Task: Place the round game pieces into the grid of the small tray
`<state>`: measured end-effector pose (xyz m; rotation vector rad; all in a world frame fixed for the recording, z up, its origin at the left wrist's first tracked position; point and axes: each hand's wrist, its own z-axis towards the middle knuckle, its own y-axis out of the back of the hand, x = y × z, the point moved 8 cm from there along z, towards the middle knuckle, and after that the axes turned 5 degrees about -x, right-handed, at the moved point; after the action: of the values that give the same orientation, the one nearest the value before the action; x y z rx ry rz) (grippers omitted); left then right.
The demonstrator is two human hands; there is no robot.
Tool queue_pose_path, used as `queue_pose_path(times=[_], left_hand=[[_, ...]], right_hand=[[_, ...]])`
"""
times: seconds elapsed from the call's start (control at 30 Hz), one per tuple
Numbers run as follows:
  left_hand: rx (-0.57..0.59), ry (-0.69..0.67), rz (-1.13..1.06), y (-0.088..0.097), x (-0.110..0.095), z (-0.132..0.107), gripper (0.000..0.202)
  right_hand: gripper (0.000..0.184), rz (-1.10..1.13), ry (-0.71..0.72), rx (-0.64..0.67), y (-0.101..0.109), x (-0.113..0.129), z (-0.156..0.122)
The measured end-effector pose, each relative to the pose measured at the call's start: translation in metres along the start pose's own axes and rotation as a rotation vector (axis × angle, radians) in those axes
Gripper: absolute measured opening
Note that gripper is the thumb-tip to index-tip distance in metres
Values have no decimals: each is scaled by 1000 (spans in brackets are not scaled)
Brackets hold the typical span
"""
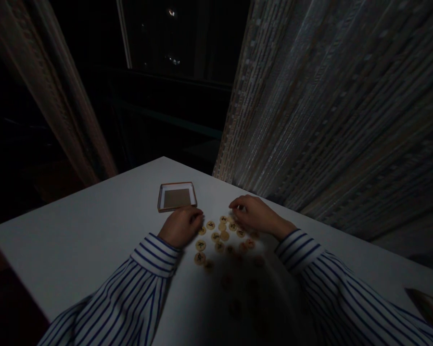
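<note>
1. We are curling our left hand (182, 226) near the square tray (159, 197), right hand (254, 215) over the round wooden tokens (220, 235).
2. Low fingertips are sparing neighbouring tokens.
3. Light being dim, we cannot tell whether either hand is grasping one.

We find a table (75, 230) below a window (180, 38), with the left curtain (46, 86) and the right curtain (310, 105) on either side of that window. On the table, a square tray (166, 204) lies near the far corner, just behind the left hand (182, 226). Round tiles (216, 235) lie spread between that hand and the right hand (256, 215), with more running toward us into shadow. A flat object (427, 307) lies at the table's near right edge.
</note>
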<state>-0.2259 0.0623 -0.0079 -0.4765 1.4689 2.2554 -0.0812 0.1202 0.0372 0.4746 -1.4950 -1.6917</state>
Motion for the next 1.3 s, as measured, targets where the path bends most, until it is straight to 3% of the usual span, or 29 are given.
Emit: queue_pose_path(times=[0.13,0.27,0.43,0.63,0.97,1.3], left_hand=[[-36,-1,-71,1,-15,5,29],[-64,-39,-98,-4,-33,16,29],[-148,-31,-158,-13,-27,21,29],[-149,3,-184,-18,-10,16,29],[-143,8,-191,-19,-10,15,28],[-139,-1,-176,-20,-9,15,27]], right_hand=[[24,-16,-14,-49,22,-11,-20],[26,-65,-71,-54,30,-30,-35],[28,-100,-165,18,20,-60,-49],[34,-89,-227,110,-4,-82,-52],[38,-58,-212,225,-23,-83,-43],[33,-62,-185,222,-27,-79,-39]])
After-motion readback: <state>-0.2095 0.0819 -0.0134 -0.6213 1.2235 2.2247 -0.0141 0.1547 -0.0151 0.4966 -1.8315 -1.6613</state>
